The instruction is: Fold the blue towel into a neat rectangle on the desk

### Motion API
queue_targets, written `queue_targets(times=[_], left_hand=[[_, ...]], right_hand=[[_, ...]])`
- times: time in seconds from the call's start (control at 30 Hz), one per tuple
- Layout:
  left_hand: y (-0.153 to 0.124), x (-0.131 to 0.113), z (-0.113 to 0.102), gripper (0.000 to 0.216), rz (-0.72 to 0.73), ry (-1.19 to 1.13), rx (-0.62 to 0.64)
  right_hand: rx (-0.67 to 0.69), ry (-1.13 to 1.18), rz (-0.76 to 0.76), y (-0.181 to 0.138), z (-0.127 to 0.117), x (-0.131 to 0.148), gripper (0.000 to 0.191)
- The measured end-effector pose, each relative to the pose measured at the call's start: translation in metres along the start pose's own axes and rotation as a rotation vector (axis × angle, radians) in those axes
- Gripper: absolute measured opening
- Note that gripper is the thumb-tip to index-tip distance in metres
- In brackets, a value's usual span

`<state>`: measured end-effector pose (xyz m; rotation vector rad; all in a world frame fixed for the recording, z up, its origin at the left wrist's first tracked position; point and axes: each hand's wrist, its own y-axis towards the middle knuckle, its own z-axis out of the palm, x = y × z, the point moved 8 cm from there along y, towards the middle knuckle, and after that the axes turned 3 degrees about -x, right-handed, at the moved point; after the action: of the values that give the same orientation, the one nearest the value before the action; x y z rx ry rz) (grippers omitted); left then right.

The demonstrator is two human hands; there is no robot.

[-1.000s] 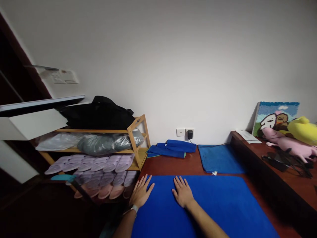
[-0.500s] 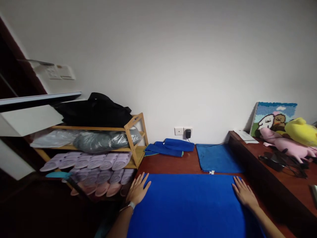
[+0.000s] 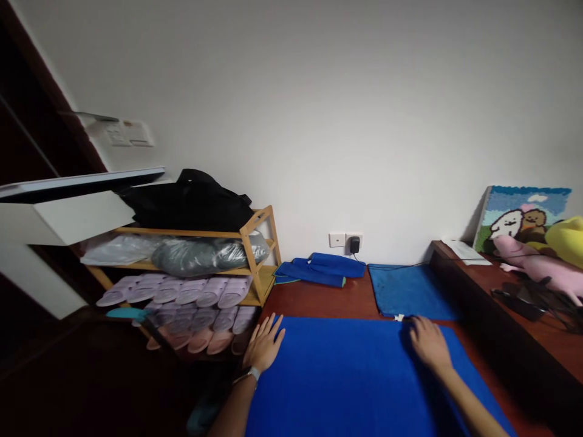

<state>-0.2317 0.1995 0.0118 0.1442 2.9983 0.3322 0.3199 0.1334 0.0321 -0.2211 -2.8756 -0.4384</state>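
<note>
A large bright blue towel (image 3: 346, 376) lies spread flat on the reddish-brown wooden table (image 3: 319, 300) in front of me. My left hand (image 3: 264, 345) rests flat on its far left corner, fingers stretched out. My right hand (image 3: 426, 341) lies on the towel's far right part, near the far edge, with its fingers curled down at the edge; whether they pinch the cloth I cannot tell. A band sits on my left wrist.
A smaller blue cloth (image 3: 410, 290) and a folded pile of blue towels (image 3: 321, 270) lie at the back by a wall socket (image 3: 346, 241). A bamboo rack (image 3: 255, 255) with slippers and bags stands left. Plush toys (image 3: 537, 264) and cables sit on a raised ledge at the right.
My right hand swept from the towel's middle to its right side, then came back a little to the far edge. My left hand stayed on the left corner.
</note>
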Motion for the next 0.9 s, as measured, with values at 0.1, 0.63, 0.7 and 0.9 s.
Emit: queue_targets(times=[0.1, 0.63, 0.7, 0.9], left_hand=[[-0.001, -0.001, -0.001, 0.057, -0.001, -0.006, 0.008], [0.000, -0.002, -0.003, 0.056, -0.014, -0.016, 0.012], [0.000, -0.002, -0.003, 0.056, -0.017, -0.013, 0.016], [0.002, 0.000, 0.001, 0.057, -0.019, 0.020, 0.032]], right_hand=[[0.081, 0.081, -0.205, -0.006, 0.024, 0.134, 0.066], [0.234, -0.110, 0.055, -0.020, 0.045, 0.002, 0.068], [0.208, -0.176, 0.157, -0.021, 0.039, -0.065, 0.069], [0.213, -0.180, 0.183, -0.022, 0.039, -0.138, 0.070]])
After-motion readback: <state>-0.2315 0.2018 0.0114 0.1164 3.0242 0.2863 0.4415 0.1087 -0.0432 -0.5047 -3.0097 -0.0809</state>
